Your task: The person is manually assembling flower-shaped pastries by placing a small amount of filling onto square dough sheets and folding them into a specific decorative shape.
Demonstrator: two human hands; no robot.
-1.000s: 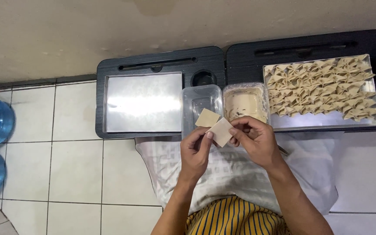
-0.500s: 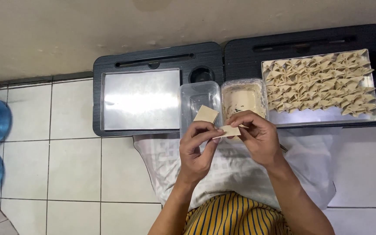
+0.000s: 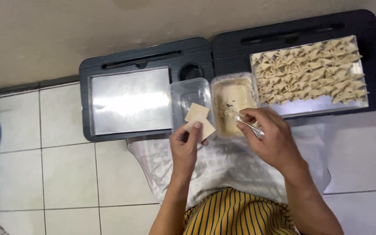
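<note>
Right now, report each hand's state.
Left hand: closed on a square wrapper.
Right hand: closed on a metal spoon in the filling tub.

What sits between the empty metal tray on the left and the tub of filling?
In the head view, a clear plastic container lies between the empty metal tray and the filling tub, holding square wrappers.

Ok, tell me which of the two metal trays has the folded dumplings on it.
The right metal tray, beyond the right hand: rows of folded dumplings cover it. The left metal tray lies bare and shiny.
</note>
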